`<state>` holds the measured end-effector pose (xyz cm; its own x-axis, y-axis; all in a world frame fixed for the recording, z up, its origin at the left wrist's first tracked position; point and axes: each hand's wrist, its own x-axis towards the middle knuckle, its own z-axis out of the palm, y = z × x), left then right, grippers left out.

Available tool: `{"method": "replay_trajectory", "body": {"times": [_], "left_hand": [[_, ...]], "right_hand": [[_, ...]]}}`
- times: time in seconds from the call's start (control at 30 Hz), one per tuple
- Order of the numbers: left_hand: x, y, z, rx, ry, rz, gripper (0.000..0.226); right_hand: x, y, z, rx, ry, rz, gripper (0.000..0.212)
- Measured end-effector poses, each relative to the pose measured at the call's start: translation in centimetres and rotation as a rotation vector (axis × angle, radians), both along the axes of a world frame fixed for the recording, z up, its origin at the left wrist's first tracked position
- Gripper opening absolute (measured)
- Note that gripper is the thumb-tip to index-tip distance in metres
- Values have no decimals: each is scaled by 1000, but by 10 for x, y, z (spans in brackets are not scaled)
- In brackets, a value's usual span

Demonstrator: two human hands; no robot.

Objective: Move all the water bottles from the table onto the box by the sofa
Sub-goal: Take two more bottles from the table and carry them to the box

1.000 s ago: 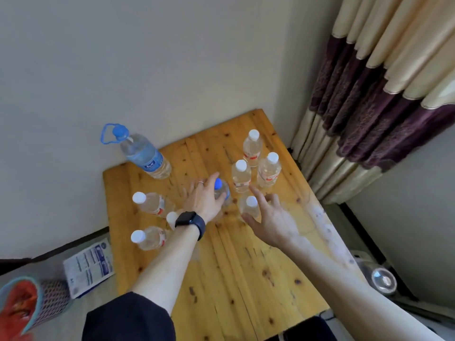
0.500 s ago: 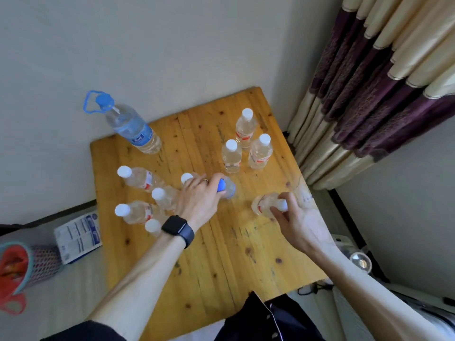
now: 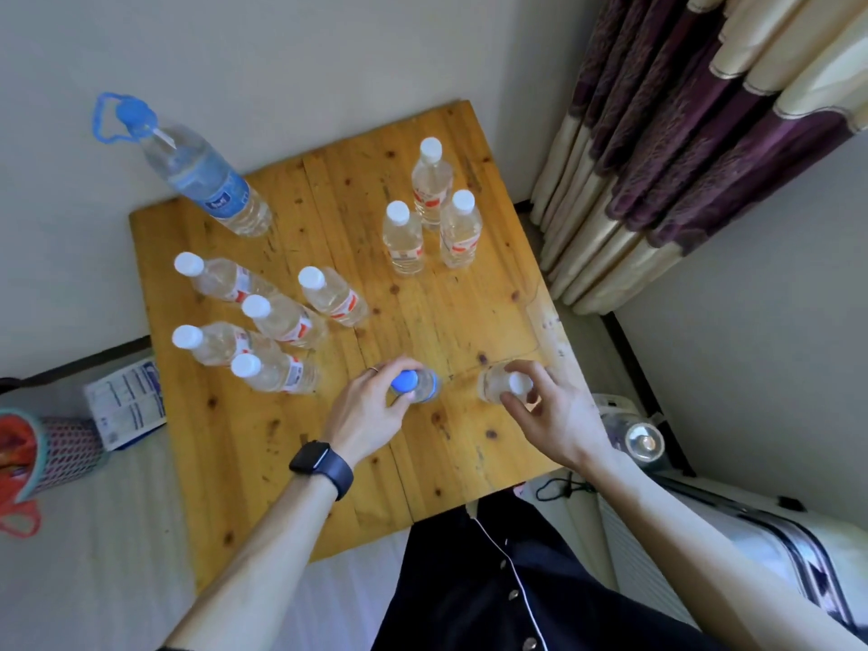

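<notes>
The left hand (image 3: 371, 411) had its grip closed around the neck of a blue-capped bottle (image 3: 418, 383), thumb and fingers wrapped just under the cap, the bottle upright over the near middle of the wooden surface (image 3: 469, 444). Whether its base touched the wood could not be told. A dark watch (image 3: 321, 462) sat on that wrist. Just beside it, the right hand (image 3: 549, 415) was clamped on a white-capped bottle (image 3: 498, 385), fingertips pinching around the cap, near the right edge of the surface.

Farther out, five white-capped bottles (image 3: 286, 321) stood in a cluster at the left side of the surface, close together, some touching. Three more white-capped bottles (image 3: 432, 218) stood grouped toward the far right corner. A large bottle with a blue cap and loop handle (image 3: 206, 180) stood at the far left corner, close to the wall.

Beyond the surface, purple and cream curtains (image 3: 704, 133) hung at the right. On the floor to the left lay a printed white packet (image 3: 124, 406) beside a mesh basket (image 3: 61, 453). The person's dark buttoned garment (image 3: 493, 580) showed at the bottom edge. The box by the sofa was out of view.
</notes>
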<state>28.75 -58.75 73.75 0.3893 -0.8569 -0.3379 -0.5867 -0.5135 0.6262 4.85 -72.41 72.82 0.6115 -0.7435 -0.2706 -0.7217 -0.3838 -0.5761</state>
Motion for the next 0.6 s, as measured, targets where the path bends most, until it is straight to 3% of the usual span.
{"method": "replay_trajectory", "body": {"times": [0.17,0.47,0.6], "left_hand": [[-17,-1,-9,23,187,74,50],[-40,-11,-42,7,317,306,81],[-35,-23,-45,86,293,330,59]], "right_hand": [[10,2,-5,154,124,-142,65],[25,8,-22,320,-92,-227,73],[29,12,-27,306,-122,-231,69]]}}
